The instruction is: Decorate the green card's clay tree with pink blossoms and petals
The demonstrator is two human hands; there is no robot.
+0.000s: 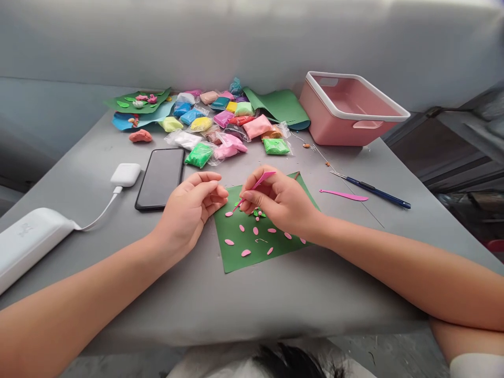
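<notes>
My right hand (281,202) pinches a pink plastic clay-modelling tool (262,180) between thumb and fingers. The tool's thin tip points down to a small pink clay petal (229,214) on a green sheet (236,261). My left hand (199,202) rests at the sheet's left edge, fingers loosely curled and holding nothing that I can see. Several more flat pink petals (246,253) lie spread over the sheet. Partly hidden by my right hand is a small cluster of green and pink clay (258,213).
Behind the sheet lie several bags of coloured clay (199,155) and a phone (160,178). A pink basket (338,126) stands at the back right. On the right are a pink plastic knife (344,196) and a blue-handled craft knife (378,192). A white charger (37,244) is at left.
</notes>
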